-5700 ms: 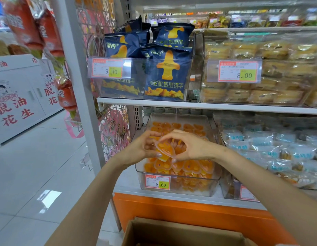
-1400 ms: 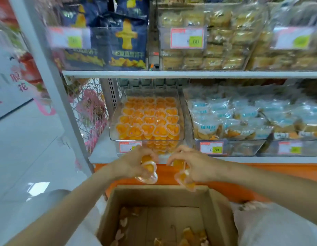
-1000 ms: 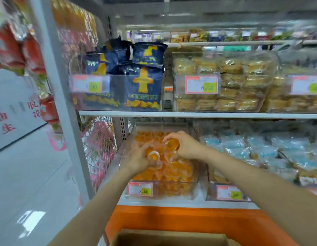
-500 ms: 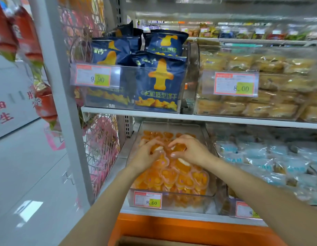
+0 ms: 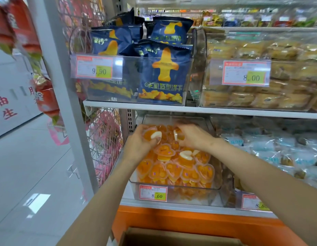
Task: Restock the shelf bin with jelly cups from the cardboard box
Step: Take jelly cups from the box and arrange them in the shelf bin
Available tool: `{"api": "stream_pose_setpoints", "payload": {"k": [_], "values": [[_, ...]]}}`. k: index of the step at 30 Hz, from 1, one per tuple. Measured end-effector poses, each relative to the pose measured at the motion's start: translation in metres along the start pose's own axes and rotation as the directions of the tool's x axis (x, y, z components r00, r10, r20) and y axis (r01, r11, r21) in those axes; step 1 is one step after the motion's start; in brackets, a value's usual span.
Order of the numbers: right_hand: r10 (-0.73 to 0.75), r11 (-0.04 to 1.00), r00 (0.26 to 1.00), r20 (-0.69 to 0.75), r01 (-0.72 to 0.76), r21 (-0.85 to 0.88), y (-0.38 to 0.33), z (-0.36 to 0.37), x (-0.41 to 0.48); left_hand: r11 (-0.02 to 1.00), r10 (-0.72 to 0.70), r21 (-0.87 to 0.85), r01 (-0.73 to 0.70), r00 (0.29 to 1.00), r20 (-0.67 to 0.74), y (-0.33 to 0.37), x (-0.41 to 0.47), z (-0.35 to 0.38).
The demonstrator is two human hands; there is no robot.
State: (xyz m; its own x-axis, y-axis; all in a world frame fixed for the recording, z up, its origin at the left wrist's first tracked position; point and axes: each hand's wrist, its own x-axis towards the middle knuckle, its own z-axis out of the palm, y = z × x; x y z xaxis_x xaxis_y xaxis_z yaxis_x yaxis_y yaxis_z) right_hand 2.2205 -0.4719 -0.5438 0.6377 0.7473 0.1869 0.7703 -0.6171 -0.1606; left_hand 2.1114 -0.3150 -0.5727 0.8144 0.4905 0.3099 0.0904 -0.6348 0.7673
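A clear shelf bin (image 5: 175, 193) on the lower shelf is heaped with several orange heart-shaped jelly cups (image 5: 173, 170). Both hands reach over the back half of the bin. My left hand (image 5: 140, 142) grips a jelly cup (image 5: 152, 134) with its pale underside showing. My right hand (image 5: 193, 137) pinches another jelly cup (image 5: 177, 134) turned on its side. The two hands are a few centimetres apart above the pile. Only the top rim of the cardboard box (image 5: 172, 236) shows at the bottom edge.
The upper shelf board (image 5: 189, 109) hangs close above the hands, bearing a bin of blue snack bags (image 5: 161, 71) and a bin of wrapped cakes (image 5: 260, 82). Blue-white packets (image 5: 278, 153) fill the bin to the right. A white upright post (image 5: 65, 89) and wire rack stand left.
Both hands rose from the cardboard box with a jelly cup each and moved into the bin; since half a second ago they have pushed further toward the back of the pile.
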Motion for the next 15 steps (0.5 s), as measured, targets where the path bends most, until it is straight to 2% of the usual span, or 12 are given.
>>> {"api": "stream_pose_setpoints", "payload": {"k": [3,7,10,12,14,15], "values": [[-0.08,0.98,0.986,0.15,0.105,-0.167,-0.006,-0.002,0.007,0.999,-0.025,-0.03,0.025,1.0,0.013,0.003,0.0,-0.001],[-0.066,0.983,0.968,0.241,0.105,-0.154,-0.007,0.003,0.015,0.99,-0.048,-0.129,0.051,0.999,0.026,0.005,-0.001,-0.002],[-0.054,0.998,0.965,0.256,0.059,-0.015,-0.007,0.0,0.015,0.972,-0.045,-0.229,0.056,0.998,0.053,0.005,-0.003,-0.001],[-0.07,0.99,0.98,0.185,0.046,0.131,-0.007,-0.004,0.014,0.958,-0.04,-0.281,0.061,0.996,0.078,0.003,-0.003,-0.001],[-0.013,0.941,0.997,0.074,-0.012,0.337,-0.009,-0.005,0.011,0.954,-0.006,-0.299,0.035,0.995,0.097,0.002,-0.004,-0.001],[0.024,0.882,0.998,0.051,-0.046,0.469,-0.011,-0.005,0.011,0.956,0.021,-0.293,0.009,0.995,0.099,0.002,-0.004,0.0]]}}
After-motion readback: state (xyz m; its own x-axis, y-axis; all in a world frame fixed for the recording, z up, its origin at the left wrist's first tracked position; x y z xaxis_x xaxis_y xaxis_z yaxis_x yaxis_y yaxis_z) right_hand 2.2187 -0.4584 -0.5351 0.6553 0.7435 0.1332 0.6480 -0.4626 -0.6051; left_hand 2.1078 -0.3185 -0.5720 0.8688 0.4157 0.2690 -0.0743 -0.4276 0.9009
